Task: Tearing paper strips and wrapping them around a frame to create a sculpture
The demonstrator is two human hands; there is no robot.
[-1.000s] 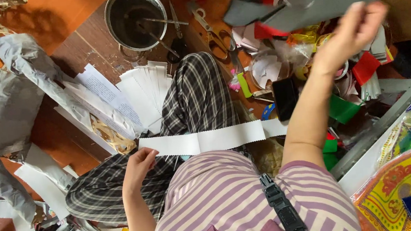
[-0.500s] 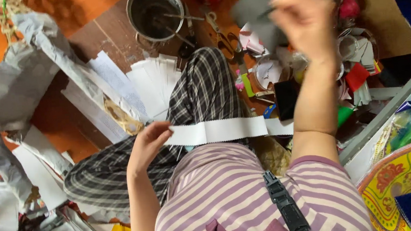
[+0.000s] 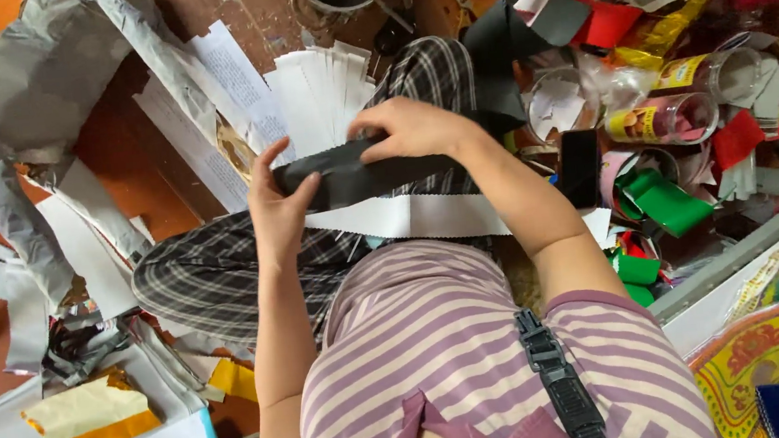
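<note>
Both hands grip one long black paper strip [image 3: 357, 176] over the lap: left hand [image 3: 281, 201] clamps its nine o'clock end, right hand [image 3: 414, 129] pinches the top edge. A white paper strip [image 3: 418, 216] lies at six o'clock.

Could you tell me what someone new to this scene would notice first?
Most striking is the black paper strip, held at mid-frame between the left hand and the right hand, just above a white paper strip lying across the person's checked lap. Behind it a fan of white strips lies on the floor, and a colourful clutter of paper scraps and plastic jars fills the right side.
</note>
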